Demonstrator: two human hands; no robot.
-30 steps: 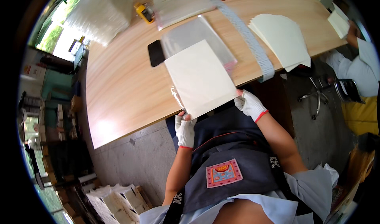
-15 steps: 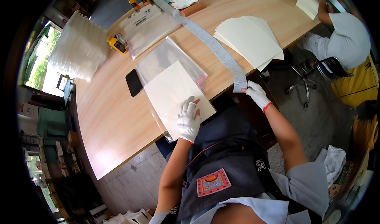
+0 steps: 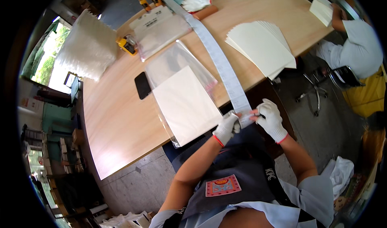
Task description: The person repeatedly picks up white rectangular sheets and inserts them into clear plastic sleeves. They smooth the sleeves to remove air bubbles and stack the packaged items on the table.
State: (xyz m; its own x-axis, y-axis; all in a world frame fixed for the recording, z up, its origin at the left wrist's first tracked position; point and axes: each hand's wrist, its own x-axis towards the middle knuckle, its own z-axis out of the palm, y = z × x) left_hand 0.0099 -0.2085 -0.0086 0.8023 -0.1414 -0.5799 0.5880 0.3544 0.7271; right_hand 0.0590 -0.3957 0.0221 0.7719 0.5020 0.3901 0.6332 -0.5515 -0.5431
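A long pale strip of printed labels runs from the far side of the table over its front edge towards me. My left hand, in a white knitted glove with bare fingertips, pinches the left side of its near end. At the right side, my right hand, gloved alike, grips the same end. Just left of the strip lies a cream sheet, partly over clear plastic bags; clear film shows along its left edge. No hand touches the sheet.
A black phone lies beside the bags. Fanned cream sheets lie at right, more bags farther back. A yellow bottle, a brown roll and spare gloves are there too. A seated person works at far right.
My left hand has left the cream sheet and moved right to the strip's end. My right hand has drawn the strip nearer, so more of it hangs past the table edge.
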